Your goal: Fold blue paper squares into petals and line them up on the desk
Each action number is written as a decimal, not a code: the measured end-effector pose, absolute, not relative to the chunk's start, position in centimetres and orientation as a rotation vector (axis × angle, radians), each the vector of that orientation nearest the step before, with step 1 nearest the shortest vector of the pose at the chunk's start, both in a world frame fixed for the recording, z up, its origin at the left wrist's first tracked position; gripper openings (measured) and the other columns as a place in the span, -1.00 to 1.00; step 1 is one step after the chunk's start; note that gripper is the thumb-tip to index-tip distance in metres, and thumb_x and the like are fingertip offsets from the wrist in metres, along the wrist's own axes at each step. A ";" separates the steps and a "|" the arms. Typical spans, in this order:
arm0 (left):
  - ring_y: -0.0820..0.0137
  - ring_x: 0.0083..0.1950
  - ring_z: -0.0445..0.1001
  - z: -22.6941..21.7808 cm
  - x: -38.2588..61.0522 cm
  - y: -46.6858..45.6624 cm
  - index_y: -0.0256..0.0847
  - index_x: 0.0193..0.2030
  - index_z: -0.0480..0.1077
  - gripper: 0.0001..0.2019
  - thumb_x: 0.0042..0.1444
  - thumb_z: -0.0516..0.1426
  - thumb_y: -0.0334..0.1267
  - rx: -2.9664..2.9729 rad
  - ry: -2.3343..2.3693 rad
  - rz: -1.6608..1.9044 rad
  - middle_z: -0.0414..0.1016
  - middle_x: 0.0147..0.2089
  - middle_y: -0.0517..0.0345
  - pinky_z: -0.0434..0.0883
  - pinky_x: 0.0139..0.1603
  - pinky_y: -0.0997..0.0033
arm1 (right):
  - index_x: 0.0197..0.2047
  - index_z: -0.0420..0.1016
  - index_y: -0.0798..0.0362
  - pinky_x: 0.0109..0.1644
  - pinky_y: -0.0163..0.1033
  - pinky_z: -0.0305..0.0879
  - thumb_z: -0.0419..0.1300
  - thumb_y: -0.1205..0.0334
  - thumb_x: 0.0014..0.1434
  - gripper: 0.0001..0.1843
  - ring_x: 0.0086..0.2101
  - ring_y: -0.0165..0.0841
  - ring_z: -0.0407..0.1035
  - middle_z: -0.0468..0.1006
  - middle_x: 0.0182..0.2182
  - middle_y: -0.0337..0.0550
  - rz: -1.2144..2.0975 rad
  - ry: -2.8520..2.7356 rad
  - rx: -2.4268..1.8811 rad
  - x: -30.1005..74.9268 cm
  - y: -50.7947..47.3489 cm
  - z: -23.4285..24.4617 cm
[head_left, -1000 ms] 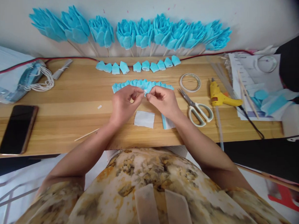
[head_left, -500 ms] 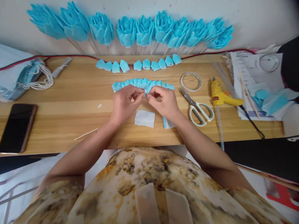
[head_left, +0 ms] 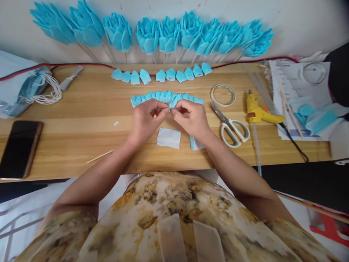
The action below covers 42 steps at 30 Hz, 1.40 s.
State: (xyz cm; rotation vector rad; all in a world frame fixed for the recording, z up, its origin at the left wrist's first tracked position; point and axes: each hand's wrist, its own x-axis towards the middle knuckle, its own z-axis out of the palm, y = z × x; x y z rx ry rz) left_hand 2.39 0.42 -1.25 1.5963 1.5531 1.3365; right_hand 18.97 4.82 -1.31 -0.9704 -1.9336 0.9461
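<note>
My left hand (head_left: pixel 147 118) and my right hand (head_left: pixel 192 118) meet over the middle of the wooden table, fingertips pinched together. Between them is a small blue fabric petal (head_left: pixel 173 102), mostly covered by the fingers. Just beyond lies a row of small folded blue petals (head_left: pixel 150 96); the hands hide part of it. Below the hands rests a white fabric piece (head_left: pixel 168 138). A blue-and-white strip (head_left: pixel 194 142) lies partly under my right wrist. White-handled scissors (head_left: pixel 231 128) lie to the right.
Blue fabric flowers (head_left: pixel 147 36) on sticks lean along the wall, with more folded petals (head_left: pixel 170 74) before them. A tape roll (head_left: pixel 223 95), a yellow glue gun (head_left: pixel 259 112) with its cord and papers (head_left: pixel 292 73) are right. A phone (head_left: pixel 19 149) and a thin stick (head_left: pixel 100 156) are left.
Both hands keep nearly the same pinched pose around the blue petal. Only a very slight shift of the view shows.
</note>
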 end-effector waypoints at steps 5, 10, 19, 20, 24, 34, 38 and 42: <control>0.48 -0.42 0.31 -1.4 2.4 0.5 -0.19 -0.42 0.52 -0.90 0.10 0.24 -0.30 1.570 1.521 1.360 0.50 -0.44 0.18 0.23 -0.35 0.41 | -0.50 0.28 -0.01 -0.35 -0.27 0.13 0.18 0.30 0.13 -0.80 -0.49 -0.45 0.17 0.32 -0.56 -0.32 0.942 -1.939 -0.949 19.0 4.9 -1.3; 0.49 -0.43 0.31 -1.3 2.5 0.4 -0.20 -0.45 0.50 -0.89 0.10 0.21 -0.34 1.532 1.547 1.347 0.53 -0.42 0.18 0.26 -0.36 0.43 | -0.50 0.28 -0.01 -0.34 -0.26 0.14 0.18 0.29 0.13 -0.81 -0.48 -0.44 0.17 0.33 -0.55 -0.31 0.928 -1.958 -0.969 19.0 4.9 -1.3; 0.48 -0.41 0.34 -1.2 2.4 0.5 -0.21 -0.42 0.51 -0.88 0.12 0.23 -0.29 1.544 1.528 1.327 0.53 -0.41 0.17 0.27 -0.35 0.43 | -0.49 0.29 -0.01 -0.34 -0.26 0.14 0.18 0.29 0.13 -0.81 -0.48 -0.44 0.17 0.32 -0.55 -0.32 0.926 -1.949 -0.954 19.0 4.9 -1.5; 0.48 -0.41 0.34 -1.2 2.4 0.5 -0.21 -0.42 0.52 -0.88 0.12 0.24 -0.28 1.548 1.521 1.329 0.53 -0.41 0.17 0.27 -0.36 0.43 | -0.49 0.29 -0.01 -0.34 -0.27 0.13 0.18 0.29 0.14 -0.81 -0.48 -0.44 0.17 0.32 -0.55 -0.32 0.927 -1.948 -0.946 19.0 5.0 -1.5; 0.49 -0.43 0.30 -1.3 2.4 0.5 -0.21 -0.44 0.50 -0.88 0.11 0.24 -0.29 1.561 1.513 1.360 0.49 -0.45 0.19 0.24 -0.37 0.43 | -0.49 0.29 -0.01 -0.34 -0.27 0.13 0.18 0.31 0.14 -0.80 -0.48 -0.45 0.17 0.32 -0.55 -0.32 0.926 -1.959 -0.924 19.0 5.0 -1.5; 0.51 -0.46 0.24 -0.9 2.5 0.6 -0.22 -0.52 0.42 -0.86 0.06 0.19 -0.37 1.467 1.531 1.332 0.39 -0.50 0.24 0.22 -0.38 0.45 | -0.50 0.28 0.00 -0.33 -0.26 0.14 0.18 0.31 0.12 -0.80 -0.48 -0.44 0.18 0.32 -0.55 -0.31 0.926 -1.967 -0.925 19.0 4.8 -1.5; 0.51 -0.46 0.23 -0.9 2.2 0.7 -0.22 -0.47 0.46 -0.84 0.11 0.19 -0.27 1.428 1.529 1.278 0.36 -0.52 0.25 0.21 -0.41 0.45 | -0.50 0.28 0.00 -0.35 -0.28 0.12 0.18 0.31 0.11 -0.81 -0.49 -0.46 0.17 0.32 -0.56 -0.33 0.937 -1.939 -0.940 18.9 4.9 -1.5; 0.49 -0.43 0.32 -0.8 2.0 0.6 -0.23 -0.38 0.52 -0.83 0.14 0.19 -0.21 1.472 1.501 1.254 0.47 -0.46 0.20 0.28 -0.38 0.46 | -0.52 0.27 0.01 -0.40 -0.29 0.07 0.19 0.27 0.11 -0.79 -0.51 -0.48 0.13 0.28 -0.59 -0.35 1.020 -1.866 -0.973 18.9 5.1 -1.3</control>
